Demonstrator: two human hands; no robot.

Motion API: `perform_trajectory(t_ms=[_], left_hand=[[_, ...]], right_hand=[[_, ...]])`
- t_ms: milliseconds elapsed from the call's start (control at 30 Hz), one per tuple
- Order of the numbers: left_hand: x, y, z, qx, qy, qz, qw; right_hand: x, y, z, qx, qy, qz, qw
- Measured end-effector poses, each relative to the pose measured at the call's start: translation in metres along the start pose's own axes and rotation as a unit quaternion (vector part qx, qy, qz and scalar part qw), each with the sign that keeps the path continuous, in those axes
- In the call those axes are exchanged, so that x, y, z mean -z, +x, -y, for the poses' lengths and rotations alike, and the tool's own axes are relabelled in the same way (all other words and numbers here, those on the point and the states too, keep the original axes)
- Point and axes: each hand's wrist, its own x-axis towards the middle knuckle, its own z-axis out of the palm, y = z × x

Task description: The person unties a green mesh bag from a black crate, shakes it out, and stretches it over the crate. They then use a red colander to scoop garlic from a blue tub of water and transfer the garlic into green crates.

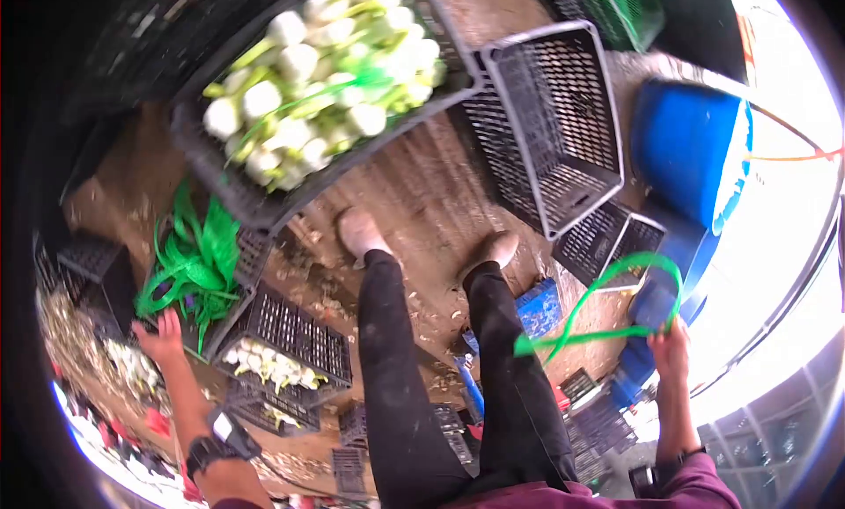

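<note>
At the lower left my left hand (162, 338) has its fingers spread and holds nothing; it is just below a tangled pile of green net bags (195, 261). On the right side my right hand (671, 346) is closed on a green net strip (585, 337), which loops up and stretches out to the left. A large black crate (326, 172) full of white bulbs (299, 62) with green stems stands at the top, a bit of green netting lying over them.
An empty black crate (563, 113) stands upper right, near a blue barrel (687, 148). Smaller crates with white bulbs (273, 365) are at the lower left. My feet are on a littered wooden floor (414, 183). A blue object (539, 308) lies beside my leg.
</note>
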Motion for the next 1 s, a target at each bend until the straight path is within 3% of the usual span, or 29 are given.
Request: perform_trajectory(t_ms=[33,67,100,133,167,233,267,333,367,433,467,533,600,667,733,800,900,933,1000], left_hand=[[-0.007,-0.033,0.016,-0.1,0.131,-0.041,0.986],[-0.004,-0.04,0.026,-0.11,0.296,-0.025,0.948],[0.011,-0.008,0.034,-0.101,0.408,0.065,0.905],[-0.011,-0.075,0.08,-0.183,0.503,0.126,0.835],[-0.008,-0.079,0.111,-0.245,0.543,0.299,0.745],[-0.052,-0.206,0.202,-0.183,0.622,0.392,0.653],[-0.067,-0.254,0.248,-0.116,0.627,0.39,0.664],[-0.092,-0.314,0.337,0.002,0.62,0.438,0.651],[-0.105,-0.341,0.379,0.0,0.636,0.454,0.624],[-0.126,-0.377,0.458,-0.001,0.634,0.444,0.633],[-0.132,-0.385,0.5,-0.055,0.624,0.381,0.68],[-0.133,-0.374,0.565,-0.16,0.432,0.509,0.727],[-0.133,-0.372,0.582,-0.247,0.494,0.335,0.764],[-0.132,-0.366,0.567,-0.189,0.473,0.367,0.778],[-0.132,-0.382,0.541,-0.153,0.455,0.457,0.749],[-0.131,-0.388,0.517,-0.181,0.485,0.479,0.709],[-0.13,-0.409,0.497,-0.186,0.531,0.524,0.64],[-0.132,-0.412,0.497,-0.183,0.53,0.525,0.64],[-0.139,-0.415,0.498,-0.195,0.588,0.561,0.549]], right_hand=[[-0.007,0.017,-0.009,0.028,-0.085,-0.055,0.994],[-0.022,0.029,-0.023,0.05,-0.169,-0.108,0.978],[-0.033,0.041,-0.042,0.027,-0.155,-0.06,0.986],[-0.046,0.051,-0.061,0.007,-0.139,-0.01,0.99],[-0.06,0.057,-0.076,-0.036,-0.073,0.005,0.997],[-0.075,0.059,-0.096,-0.076,0.069,0.059,0.993],[-0.071,0.054,-0.096,-0.069,0.147,0.093,0.982],[-0.046,0.04,-0.087,-0.082,0.16,0.089,0.98],[-0.032,0.035,-0.085,-0.084,0.161,0.099,0.978],[0.012,0.026,-0.09,-0.102,0.206,0.138,0.963],[0.029,0.021,-0.092,-0.106,0.234,0.128,0.958],[0.062,0.013,-0.106,-0.12,0.305,0.114,0.938],[0.083,0.006,-0.123,-0.11,0.349,0.106,0.925],[0.088,0.006,-0.134,-0.102,0.395,0.079,0.91],[0.089,0.008,-0.142,-0.024,0.457,0.103,0.883],[0.088,0.01,-0.141,-0.009,0.463,0.11,0.88],[0.091,0.011,-0.135,-0.003,0.53,0.18,0.828],[0.092,0.011,-0.133,0.004,0.544,0.206,0.813],[0.093,0.012,-0.125,0.015,0.549,0.244,0.799]])
